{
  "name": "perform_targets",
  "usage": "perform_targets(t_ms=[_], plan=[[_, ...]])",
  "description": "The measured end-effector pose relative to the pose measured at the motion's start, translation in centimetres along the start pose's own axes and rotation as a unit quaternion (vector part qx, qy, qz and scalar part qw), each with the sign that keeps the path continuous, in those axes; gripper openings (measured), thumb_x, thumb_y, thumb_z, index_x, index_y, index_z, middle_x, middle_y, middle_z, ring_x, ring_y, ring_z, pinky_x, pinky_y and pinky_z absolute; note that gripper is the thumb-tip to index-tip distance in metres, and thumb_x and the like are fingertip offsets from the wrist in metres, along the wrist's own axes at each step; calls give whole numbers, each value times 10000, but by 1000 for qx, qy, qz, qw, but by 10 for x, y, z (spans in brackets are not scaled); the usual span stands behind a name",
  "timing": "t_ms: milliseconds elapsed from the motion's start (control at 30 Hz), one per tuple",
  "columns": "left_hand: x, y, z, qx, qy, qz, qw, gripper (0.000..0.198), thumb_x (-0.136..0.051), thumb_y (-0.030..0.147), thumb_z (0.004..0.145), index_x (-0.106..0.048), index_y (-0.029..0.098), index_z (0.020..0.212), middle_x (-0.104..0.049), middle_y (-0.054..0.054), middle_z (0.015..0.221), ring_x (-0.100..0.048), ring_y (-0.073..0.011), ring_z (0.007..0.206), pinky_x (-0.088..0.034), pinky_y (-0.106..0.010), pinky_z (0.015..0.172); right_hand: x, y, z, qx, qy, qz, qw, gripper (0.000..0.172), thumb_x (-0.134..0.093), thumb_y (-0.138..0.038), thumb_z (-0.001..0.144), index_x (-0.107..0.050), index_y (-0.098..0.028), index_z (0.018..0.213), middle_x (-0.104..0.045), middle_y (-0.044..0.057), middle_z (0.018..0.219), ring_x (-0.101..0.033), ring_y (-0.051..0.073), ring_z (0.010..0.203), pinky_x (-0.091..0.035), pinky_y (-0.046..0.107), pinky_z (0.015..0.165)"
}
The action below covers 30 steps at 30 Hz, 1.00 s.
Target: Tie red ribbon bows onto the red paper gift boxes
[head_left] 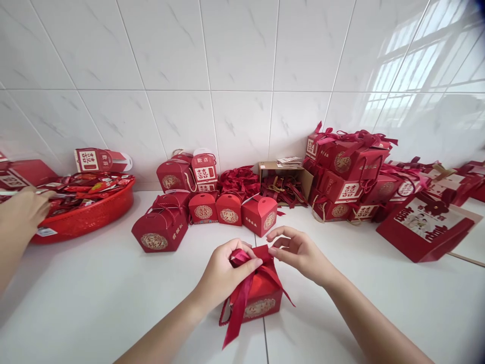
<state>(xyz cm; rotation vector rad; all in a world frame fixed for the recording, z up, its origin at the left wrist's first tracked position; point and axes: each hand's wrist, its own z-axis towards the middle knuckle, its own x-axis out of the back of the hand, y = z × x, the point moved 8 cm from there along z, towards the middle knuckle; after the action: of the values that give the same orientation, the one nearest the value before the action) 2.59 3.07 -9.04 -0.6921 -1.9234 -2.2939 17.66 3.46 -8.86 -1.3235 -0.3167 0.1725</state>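
A small red gift box (261, 306) with a gold round emblem stands on the white tabletop in front of me. Dark red ribbon (240, 316) lies across its top, one tail hanging down the front and another off the right side. My left hand (229, 270) pinches the ribbon in a loop above the lid, thumb over it. At the box's back right edge is my right hand (299, 255), its fingers bent but apart; the thumb tip is beside the ribbon, and I see nothing between the fingers. A twisted cord handle (224, 313) shows at the box's left side.
Small red boxes (229, 209) stand behind, with loose ribbon (240, 182) and an open carton (306, 177) of ribbons. Ribboned boxes (350, 174) are piled at right, near a larger red bag (420, 232). Another person's hand (28, 207) is over a red basket (102, 210) of wrapped packets.
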Motion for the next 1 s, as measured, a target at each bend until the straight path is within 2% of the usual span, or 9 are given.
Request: perform_targets(t_ms=[100, 200, 300, 433, 600, 800, 933, 1000], plan=[[-1, -1, 0, 1, 5, -5, 1000, 169, -657, 347, 745, -611, 185, 759, -656, -39, 964, -611, -196, 894, -473, -281, 738, 3, 10, -1, -70, -2, -86, 994, 336, -616, -490, 770, -545, -162, 754, -564, 13, 714, -515, 115, 620, -409, 241, 560], [-1, -2, 0, 4, 4, -13, 1000, 174, -666, 353, 740, -615, 187, 754, -658, -36, 973, -618, -197, 910, -481, -280, 749, -4, 22, -3, -119, -67, -120, 983, 443, -535, -571, 791, -507, -157, 635, -488, -12, 574, -458, 102, 540, -370, 238, 522], [-1, -3, -1, 8, 3, -14, 1000, 184, -672, 362, 736, -620, 187, 757, -654, -38, 989, -620, -200, 924, -482, -289, 771, -10, 21, -2, -94, -86, -90, 988, 451, -504, -572, 810, -499, -159, 630, -446, -26, 578, -400, 88, 540, -329, 230, 514], [0, -6, 1, 8, 9, -7, 1000, 202, -688, 360, 718, -600, 180, 734, -646, -50, 1007, -612, -211, 945, -474, -317, 808, -6, 14, 1, -52, -37, -85, 994, 450, -534, -554, 796, -463, -164, 584, -399, -37, 546, -346, 83, 525, -280, 235, 498], [-1, -7, 6, 1, -12, -7, 1000, 202, -711, 315, 691, -567, 173, 701, -647, -64, 982, -607, -214, 949, -460, -339, 847, 6, 12, 3, -25, 32, -98, 994, 425, -565, -504, 790, -471, -164, 552, -390, -35, 526, -334, 86, 515, -265, 242, 488], [-2, -7, 6, 0, -15, -20, 1000, 188, -717, 295, 681, -581, 169, 708, -643, -82, 1029, -608, -216, 966, -450, -351, 877, 13, 9, 4, -7, 67, -98, 993, 395, -616, -476, 760, -505, -163, 548, -434, -27, 524, -356, 91, 519, -293, 243, 497], [1, -7, 6, 1, -16, -33, 999, 214, -722, 322, 682, -579, 166, 707, -651, -82, 1023, -611, -220, 957, -449, -346, 867, 7, 17, 8, -24, 19, -73, 997, 410, -576, -504, 790, -486, -168, 574, -442, -30, 542, -376, 89, 524, -326, 235, 505], [3, -6, 6, -12, -19, -42, 999, 243, -686, 382, 721, -570, 169, 730, -656, -72, 983, -613, -212, 917, -459, -336, 827, 7, 13, 9, -3, -1, -69, 998, 348, -563, -499, 806, -542, -171, 693, -499, -15, 629, -441, 104, 580, -379, 241, 544]])
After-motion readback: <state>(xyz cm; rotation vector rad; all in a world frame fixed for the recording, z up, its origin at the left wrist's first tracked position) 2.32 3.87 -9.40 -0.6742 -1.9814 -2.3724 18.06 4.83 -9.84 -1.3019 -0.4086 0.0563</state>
